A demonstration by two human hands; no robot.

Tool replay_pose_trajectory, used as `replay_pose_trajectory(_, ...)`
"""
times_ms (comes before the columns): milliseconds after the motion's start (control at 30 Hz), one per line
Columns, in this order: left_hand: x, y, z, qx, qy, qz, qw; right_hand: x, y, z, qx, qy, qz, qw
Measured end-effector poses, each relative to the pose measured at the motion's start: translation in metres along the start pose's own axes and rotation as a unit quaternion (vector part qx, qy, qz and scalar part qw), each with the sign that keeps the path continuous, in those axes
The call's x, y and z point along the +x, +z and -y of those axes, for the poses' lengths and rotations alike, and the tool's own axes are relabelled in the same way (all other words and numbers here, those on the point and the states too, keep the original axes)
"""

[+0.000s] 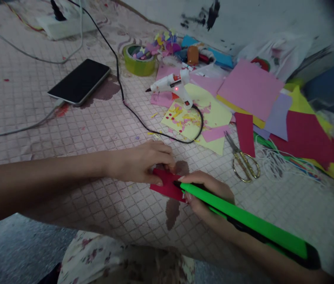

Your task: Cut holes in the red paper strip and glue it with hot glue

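A small piece of red paper [169,182] lies near the front of the table, between my two hands. My left hand [146,161] pinches its left end, the thumb on top and the fingers curled at the far edge. Closed around a long green-and-black hole punch [240,215] is my right hand [210,193]. The punch's dark tip is on the right end of the red paper; exactly how its jaws meet the paper is hidden by my fingers. Gold-handled scissors [245,163] lie apart from both hands, to the right.
Beyond my hands, a white hot glue gun [175,86] with a lit red light rests on pale yellow paper [214,108] strewn with scraps. Its black cord loops across the table. Coloured sheets [249,88], white string [276,163], tape [140,65], a phone [80,81] and a power strip [66,25] surround it.
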State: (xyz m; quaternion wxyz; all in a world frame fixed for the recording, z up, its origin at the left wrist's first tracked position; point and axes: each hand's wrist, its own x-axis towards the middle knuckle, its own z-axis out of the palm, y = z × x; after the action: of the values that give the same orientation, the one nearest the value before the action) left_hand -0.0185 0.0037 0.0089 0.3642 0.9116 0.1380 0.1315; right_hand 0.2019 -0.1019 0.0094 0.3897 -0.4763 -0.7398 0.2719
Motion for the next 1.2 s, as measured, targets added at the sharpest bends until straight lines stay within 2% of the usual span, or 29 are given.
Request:
replay_pose_trajectory(433,0.0008,-0.0002,-0.0004,0.002,0.007,-0.007,1.0,-0.0044,0.001,-0.0036,0.01,-0.011,0.009,1.0)
replay_pose_trajectory(633,0.0015,0.0,-0.0004,0.001,0.007,-0.006,1.0,-0.0028,-0.0025,0.0004,0.019,-0.023,0.049,0.998)
replay_pose_trajectory(733,0.0012,0.0006,0.0003,0.006,0.014,-0.011,1.0,-0.0017,-0.0018,0.0029,0.001,-0.032,0.046,0.998)
replay_pose_trajectory(967,0.0,0.0014,0.001,0.006,0.007,-0.004,1.0,-0.0043,-0.0028,-0.0003,0.037,0.035,0.021,0.998)
replay_pose_trajectory(1200,0.0007,-0.0012,-0.0015,0.004,0.009,-0.005,1.0,-0.0059,-0.002,-0.0011,0.016,0.034,0.023,0.999)
